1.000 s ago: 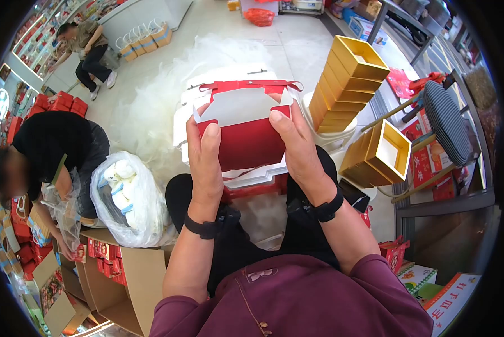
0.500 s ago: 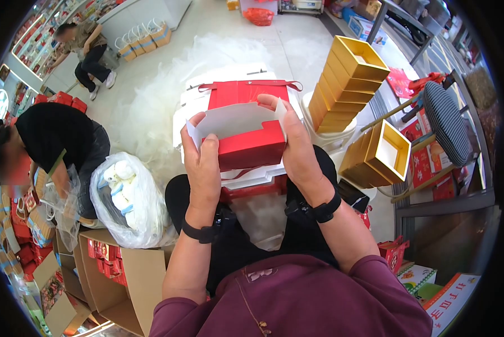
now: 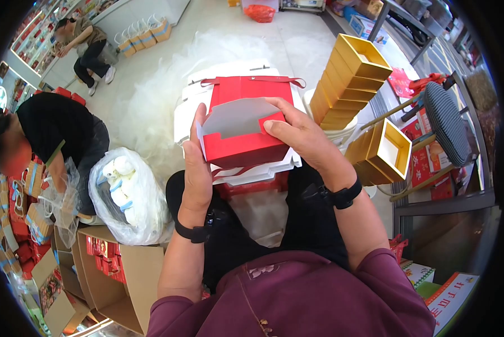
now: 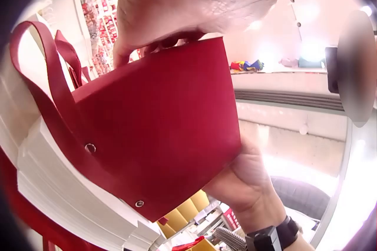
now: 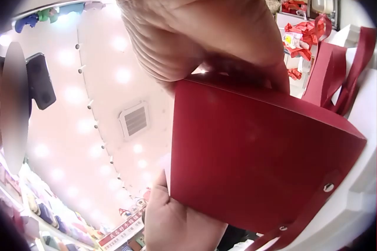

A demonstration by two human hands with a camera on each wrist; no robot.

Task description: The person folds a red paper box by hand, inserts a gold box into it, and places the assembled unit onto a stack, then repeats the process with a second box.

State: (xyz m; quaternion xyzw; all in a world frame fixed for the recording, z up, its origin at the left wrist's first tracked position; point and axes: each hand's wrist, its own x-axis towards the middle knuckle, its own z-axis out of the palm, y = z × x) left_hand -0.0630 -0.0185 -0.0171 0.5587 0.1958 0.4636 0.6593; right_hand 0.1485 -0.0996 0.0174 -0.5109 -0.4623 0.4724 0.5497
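Note:
A red carton (image 3: 243,147) with a white inside is held up in front of the person, its top open and a strap riveted on its outer face. The left hand (image 3: 197,168) lies along the carton's left end, fingers straight and thumb beside them. The right hand (image 3: 305,137) pinches the front right corner, its thumb on a small red tab (image 3: 267,123) and its fingers behind the wall. In the right wrist view, the carton's red outer face (image 5: 253,157) shows two metal rivets. Under the carton lies a stack of flat cartons (image 3: 252,83), a red strapped one on top.
Nested gold boxes (image 3: 347,84) rise at the right, with more gold boxes (image 3: 378,151) nearer. A striped-seat chair (image 3: 445,121) stands beyond. At the left are a clear bag of plush toys (image 3: 126,191), an open cardboard box (image 3: 142,281) and a bending person (image 3: 55,135). Another person (image 3: 89,50) sits farther back.
The carton's front wall has tilted up, showing more of the inside. The right hand has shifted onto the front right corner tab; the left thumb has slid off the front to the left end.

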